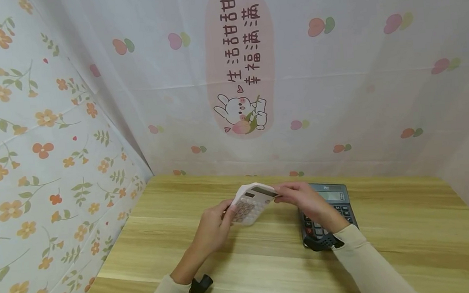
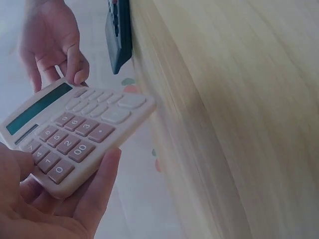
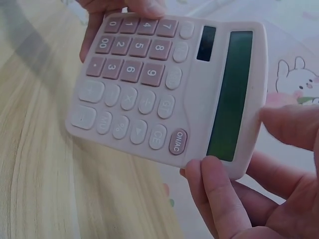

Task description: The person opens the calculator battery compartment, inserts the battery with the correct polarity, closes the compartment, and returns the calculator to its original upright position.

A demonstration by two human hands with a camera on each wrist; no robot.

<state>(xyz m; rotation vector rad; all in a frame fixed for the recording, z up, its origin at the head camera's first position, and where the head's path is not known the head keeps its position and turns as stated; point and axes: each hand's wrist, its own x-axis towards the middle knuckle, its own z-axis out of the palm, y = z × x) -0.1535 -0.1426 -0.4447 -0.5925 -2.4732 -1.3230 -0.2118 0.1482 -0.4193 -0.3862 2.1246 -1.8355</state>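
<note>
A pale pink calculator (image 1: pixel 251 205) is held tilted above the table between both hands, its keys and dark display (image 3: pixel 232 94) facing up toward the head. My left hand (image 1: pixel 214 227) grips its left edge, thumb on the front beside the number keys and fingers behind, as the left wrist view shows. At the display end, my right hand (image 1: pixel 306 201) pinches the corner, with fingertips (image 3: pixel 219 174) at the edge beside the screen. A dark grey calculator (image 1: pixel 334 197) lies on the table under the right forearm, which hides part of its keys.
The wooden table (image 1: pixel 413 224) runs up to a white printed cloth (image 1: pixel 359 89) at the back. A floral cloth (image 1: pixel 42 149) hangs along the left side. Each wrist wears a black strap mount (image 1: pixel 200 285).
</note>
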